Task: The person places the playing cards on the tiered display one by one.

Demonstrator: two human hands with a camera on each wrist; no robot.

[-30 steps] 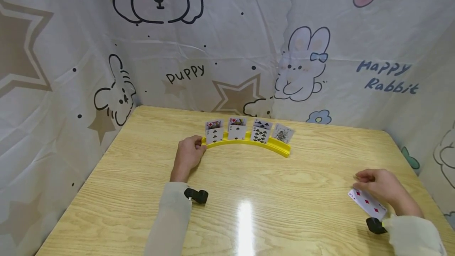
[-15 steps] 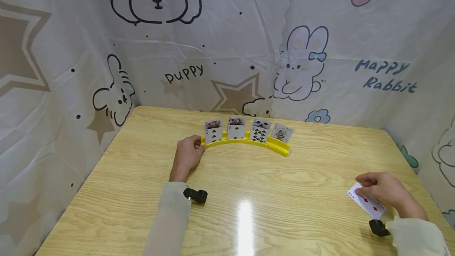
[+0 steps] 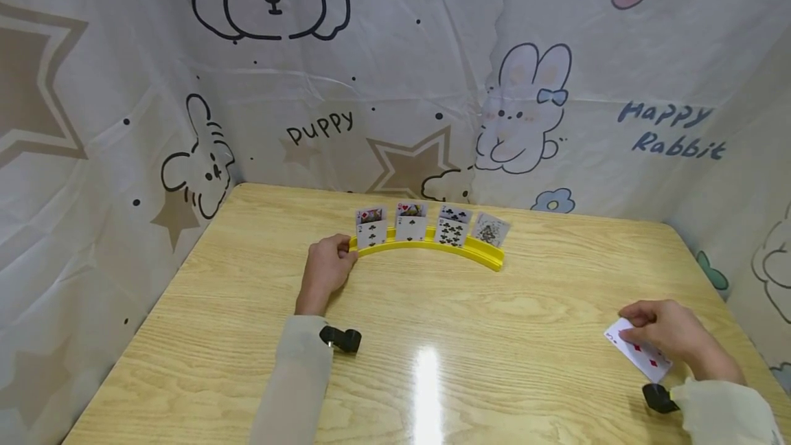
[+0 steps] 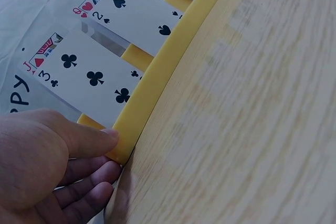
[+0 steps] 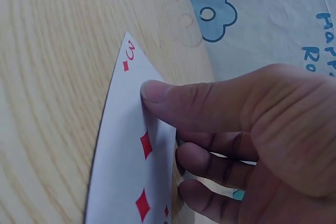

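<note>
My left hand (image 3: 327, 266) grips the left end of a curved yellow card holder (image 3: 487, 257); in the left wrist view the thumb lies on top of it and the fingers are at its end. Playing cards stand in it in overlapping pairs: a three of clubs (image 4: 94, 77) before a red jack, a two of spades (image 4: 131, 11) before a queen of hearts, and club cards (image 3: 451, 232). My right hand (image 3: 673, 335) pinches a three of diamonds (image 5: 118, 156) by its edge, thumb on its face; the fingertips under it are hidden. The card bends slightly.
A single card with a dense dark picture (image 3: 491, 231) leans at the holder's right end. All this is on a light wooden table (image 3: 513, 362). A printed cloth (image 3: 395, 53) hangs along its back and sides.
My right thumb has moved onto the face of the three of diamonds and now pinches it; the card has hardly moved. My left hand and the card holder have stayed in place.
</note>
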